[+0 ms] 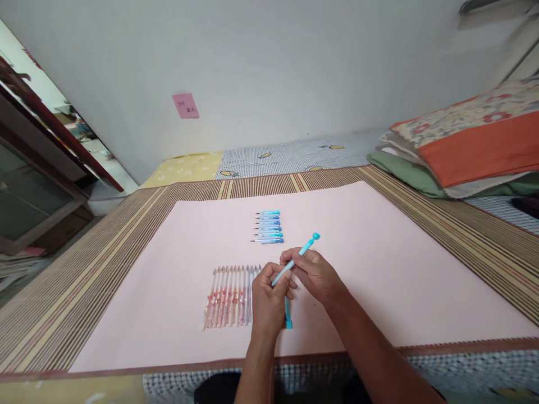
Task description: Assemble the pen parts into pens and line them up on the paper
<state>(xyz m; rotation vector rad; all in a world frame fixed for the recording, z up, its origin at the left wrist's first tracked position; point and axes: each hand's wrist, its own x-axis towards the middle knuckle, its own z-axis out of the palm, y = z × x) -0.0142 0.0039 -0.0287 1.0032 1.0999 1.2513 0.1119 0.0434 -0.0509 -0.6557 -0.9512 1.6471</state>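
Both my hands are closed on one light blue pen (304,247), tilted with its bright blue knobbed end up and to the right. My left hand (269,292) pinches its lower end, and the tip is hidden by the fingers. My right hand (316,274) grips the barrel near its middle. Partly covered by my left hand, another blue pen (288,315) lies on the pink sheet. Just left of that hand is a row of clear pens with pinkish-red patterns (225,297). Farther back, several blue pens (269,227) lie stacked in a column, dark tips pointing left.
A large pink sheet (147,292) covers a striped mat (96,252). Folded bedding with an orange band (484,154) is piled at the back right. A pink note (186,105) sticks to the wall behind. At the left is a doorway with a cabinet (33,191).
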